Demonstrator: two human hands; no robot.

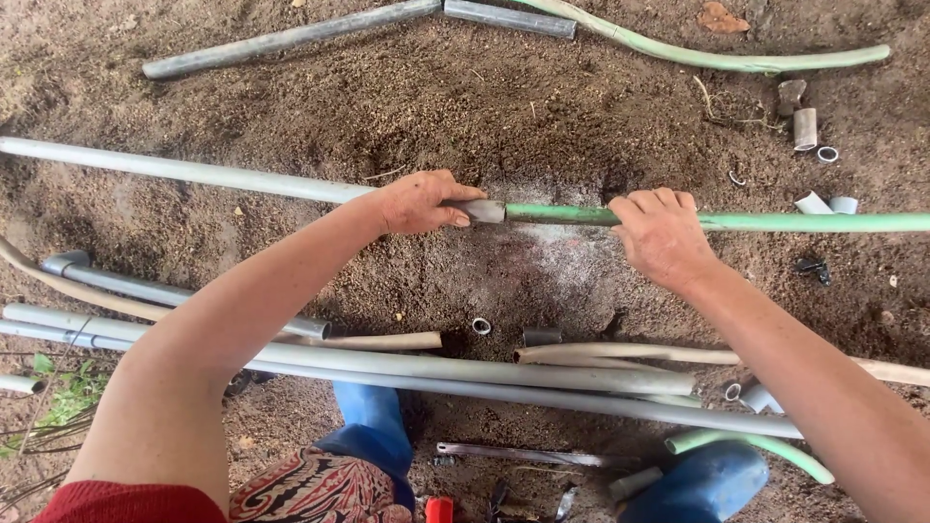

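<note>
My left hand (421, 201) grips a long grey pipe (174, 171) at its end, where a grey coupling sleeve (484, 210) sits. My right hand (661, 235) is closed around a green pipe (823, 222) that runs off to the right. The green pipe's left end meets the sleeve, so both pipes lie in one line across the bare soil. My forearms reach in from the bottom left and the bottom right.
Several grey and beige pipes (465, 371) lie across the ground near my blue boots (372, 418). Short pipe offcuts and rings (804, 128) are scattered at the right. A curved green pipe (717, 60) and a grey pipe (281, 41) lie at the top. A hacksaw blade (523, 453) rests by my feet.
</note>
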